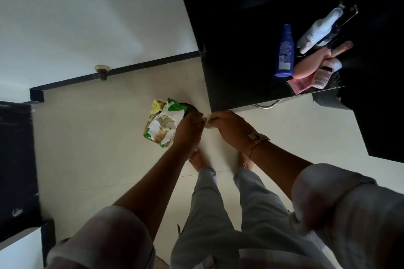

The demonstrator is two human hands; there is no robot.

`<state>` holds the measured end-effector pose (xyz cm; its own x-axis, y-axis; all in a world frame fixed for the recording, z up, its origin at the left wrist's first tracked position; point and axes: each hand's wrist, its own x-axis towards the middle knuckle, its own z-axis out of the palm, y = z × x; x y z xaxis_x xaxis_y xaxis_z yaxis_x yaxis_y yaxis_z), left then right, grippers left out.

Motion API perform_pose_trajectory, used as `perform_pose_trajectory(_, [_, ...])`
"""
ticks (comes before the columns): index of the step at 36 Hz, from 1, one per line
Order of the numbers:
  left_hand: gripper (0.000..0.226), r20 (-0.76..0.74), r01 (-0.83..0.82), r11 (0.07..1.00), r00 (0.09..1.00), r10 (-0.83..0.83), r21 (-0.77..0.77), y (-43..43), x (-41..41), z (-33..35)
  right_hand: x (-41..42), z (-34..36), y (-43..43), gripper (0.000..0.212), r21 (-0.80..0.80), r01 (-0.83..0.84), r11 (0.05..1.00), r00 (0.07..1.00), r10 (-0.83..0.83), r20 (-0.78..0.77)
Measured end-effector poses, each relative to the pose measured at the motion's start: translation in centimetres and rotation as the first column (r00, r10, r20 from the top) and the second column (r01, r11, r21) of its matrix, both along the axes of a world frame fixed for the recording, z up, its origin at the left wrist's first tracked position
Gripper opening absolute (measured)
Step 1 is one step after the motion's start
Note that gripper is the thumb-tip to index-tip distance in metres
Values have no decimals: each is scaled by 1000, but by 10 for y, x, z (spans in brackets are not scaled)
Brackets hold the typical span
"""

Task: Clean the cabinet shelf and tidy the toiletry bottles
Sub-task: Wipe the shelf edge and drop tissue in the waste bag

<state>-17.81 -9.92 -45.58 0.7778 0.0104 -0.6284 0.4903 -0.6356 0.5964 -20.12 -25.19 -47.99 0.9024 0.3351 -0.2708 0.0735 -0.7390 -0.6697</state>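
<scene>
- Two hands meet over the pale floor (98, 148): left hand (189, 125) beside a wipes packet (164, 125), right hand (229, 128) pinching a small pale wad (209, 120).
- Toiletry bottles (306, 50) lie jumbled on the dark cabinet shelf (240, 61), far right.

cabinet (240, 50) interior dark, bottle labels unreadable
</scene>
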Motion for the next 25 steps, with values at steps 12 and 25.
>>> perform_pose_trajectory(12, [16, -328, -687, 685, 722, 609, -241, 77, -23, -39, 5, -9, 91, 34, 63, 107, 992, 975, -92, -205])
perform_pose_trajectory(25, [38, -166, -552, 833, 819, 549, 27, 154, 15, -145, 14, -66, 132, 41, -146, -38, 989, 977, 6, -214])
